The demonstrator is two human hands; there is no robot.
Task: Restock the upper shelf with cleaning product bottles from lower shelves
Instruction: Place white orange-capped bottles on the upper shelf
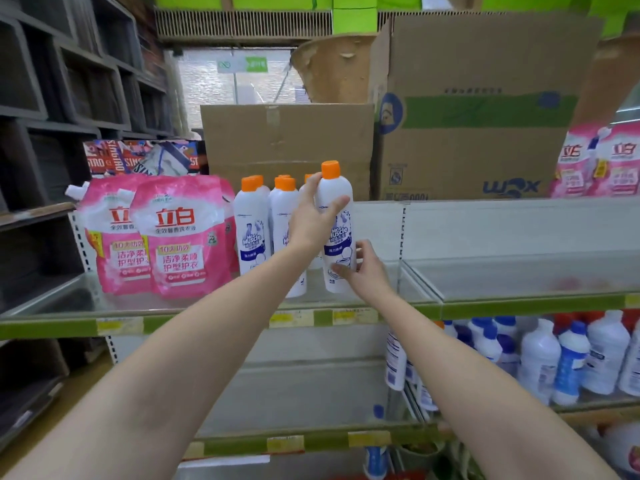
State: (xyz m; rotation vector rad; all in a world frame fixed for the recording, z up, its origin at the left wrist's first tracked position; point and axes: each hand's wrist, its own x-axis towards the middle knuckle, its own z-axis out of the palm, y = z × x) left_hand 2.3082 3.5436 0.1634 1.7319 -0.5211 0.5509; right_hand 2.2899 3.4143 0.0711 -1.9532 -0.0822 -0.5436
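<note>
With the left hand (311, 220) gripping the bottle (336, 230) high and the right hand (363, 268) pinching its base, set it upright beside the row (266, 223), label out.

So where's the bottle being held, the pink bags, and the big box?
held bottle (337, 209), head view, white upper body.
pink bags (180, 237), head view, front bag's label.
big box (478, 109), head view, front panel.

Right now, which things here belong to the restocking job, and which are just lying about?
Job:
- held bottle, gripped by left hand and right hand
- orange-capped bottles already on the upper shelf
- blue-capped bottles lower down

Lying about:
- pink pouches
- cardboard boxes
</note>
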